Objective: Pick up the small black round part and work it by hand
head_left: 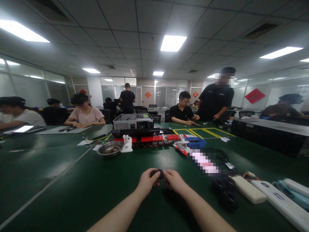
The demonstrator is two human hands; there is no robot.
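Note:
Above the near middle of the green table, my left hand is closed around a small black rounded object, thumb across its front. My right hand pinches the same object at its right edge. Its exact kind is too small and partly covered to make out. To the right of my hands lie several black round pieces, grouped on the table. Ahead of my hands, a metal bowl holds small brass-coloured parts.
Beyond my hands stand an open computer case, a row of red-fronted parts, a white stand, a red-handled tool and a blue tray. A cream power bank and white box lie right. People sit and stand across the table.

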